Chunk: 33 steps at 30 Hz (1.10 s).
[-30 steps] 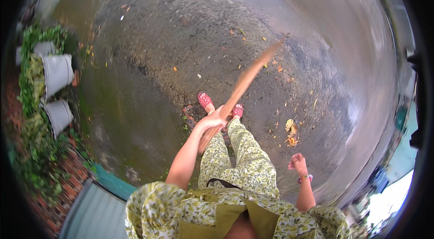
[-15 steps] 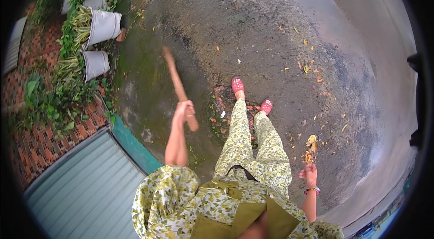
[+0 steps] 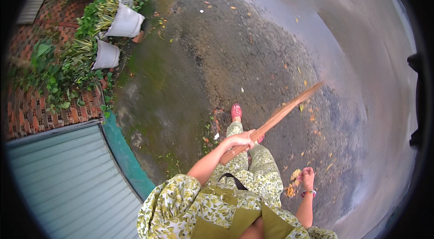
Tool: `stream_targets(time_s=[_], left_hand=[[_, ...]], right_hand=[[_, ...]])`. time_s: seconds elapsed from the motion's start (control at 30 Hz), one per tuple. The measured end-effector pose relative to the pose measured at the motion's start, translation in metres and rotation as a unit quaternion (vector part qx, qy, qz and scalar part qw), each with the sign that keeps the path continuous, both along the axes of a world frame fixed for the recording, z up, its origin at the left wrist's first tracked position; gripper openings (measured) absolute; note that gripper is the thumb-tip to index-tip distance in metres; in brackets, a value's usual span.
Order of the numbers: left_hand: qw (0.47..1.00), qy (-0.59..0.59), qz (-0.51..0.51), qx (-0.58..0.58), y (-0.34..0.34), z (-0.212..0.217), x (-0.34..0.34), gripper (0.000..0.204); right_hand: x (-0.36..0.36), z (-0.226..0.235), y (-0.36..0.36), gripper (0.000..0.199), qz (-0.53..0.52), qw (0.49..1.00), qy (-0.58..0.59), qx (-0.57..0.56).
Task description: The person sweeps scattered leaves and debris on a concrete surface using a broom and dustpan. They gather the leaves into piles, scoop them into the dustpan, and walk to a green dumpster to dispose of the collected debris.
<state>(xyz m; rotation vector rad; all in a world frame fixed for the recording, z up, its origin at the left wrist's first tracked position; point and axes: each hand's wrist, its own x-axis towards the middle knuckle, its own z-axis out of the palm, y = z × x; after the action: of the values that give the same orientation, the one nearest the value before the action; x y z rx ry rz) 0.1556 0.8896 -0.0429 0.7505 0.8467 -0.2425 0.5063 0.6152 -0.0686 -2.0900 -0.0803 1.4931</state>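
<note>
Wet pavement (image 3: 271,35) lies wide open ahead and rightward. Left hand (image 3: 242,139), grip clamped on the broom handle (image 3: 275,119), angles it out right. Right hand (image 3: 308,178) hangs curled, holding nothing I can make out. White pots (image 3: 118,31) and a corrugated sheet (image 3: 58,180) edge the left.

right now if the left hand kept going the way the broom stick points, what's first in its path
The left hand grips the broom, which points up and right. That line meets only wet pavement strewn with leaves; depth is unclear, but nothing stands in the way.
</note>
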Motion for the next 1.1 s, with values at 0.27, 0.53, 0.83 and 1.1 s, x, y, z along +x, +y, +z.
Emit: stream_targets(time_s=[0.27,0.53,0.83,1.1], left_hand=[[0.935,0.250,0.191,0.164,0.111,0.060,-0.154,0.099],[0.787,0.288,0.511,0.189,0.356,-0.011,-0.352,0.041],[0.856,0.262,0.432,0.104,0.661,-0.165,-0.294,0.010],[0.882,0.340,-0.142,0.292,0.492,-0.185,-0.049,0.100]], right_hand=[[-0.007,-0.070,0.052,0.006,-0.024,0.998,-0.008,0.049],[-0.085,-0.019,0.098,0.011,-0.039,0.993,0.050,-0.099],[-0.204,0.070,0.218,0.009,-0.243,0.948,0.032,-0.203],[-0.274,0.110,0.229,0.008,-0.300,0.919,0.038,-0.254]])
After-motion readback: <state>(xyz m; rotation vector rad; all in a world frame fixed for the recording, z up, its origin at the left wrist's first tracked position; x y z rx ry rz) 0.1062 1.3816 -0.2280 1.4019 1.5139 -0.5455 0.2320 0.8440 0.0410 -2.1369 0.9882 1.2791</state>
